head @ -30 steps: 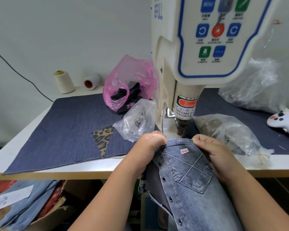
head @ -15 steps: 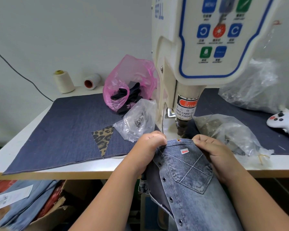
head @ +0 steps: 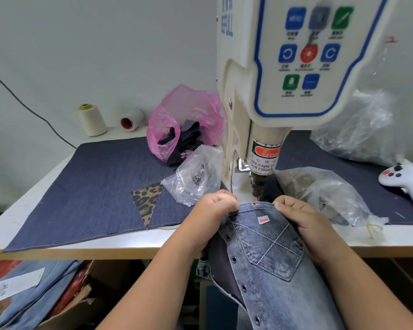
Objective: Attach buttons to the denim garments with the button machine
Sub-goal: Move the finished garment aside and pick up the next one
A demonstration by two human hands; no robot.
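A grey-blue denim garment (head: 270, 253) with a stitched pocket and a small red-arrow sticker hangs off the table's front edge. Its top edge lies just in front of the button machine's punch head (head: 258, 184). My left hand (head: 215, 210) grips the garment's top left edge with curled fingers. My right hand (head: 296, 215) pinches the top right edge. A small red dot shows on the denim edge between my hands. The white button machine (head: 296, 67) with its blue control panel towers above. A clear bag of metal buttons (head: 196, 175) lies left of the machine.
A dark denim mat (head: 93, 186) covers the white table. A pink bag (head: 184, 120) with dark scraps, two thread cones (head: 91, 120), clear plastic bags (head: 324, 191) and a white controller (head: 405, 179) sit around the machine. Folded jeans in a cardboard box (head: 34, 294) lie under the table, left.
The garment's top edge has crept slightly toward the punch head; both hands keep the same grip and barely move.
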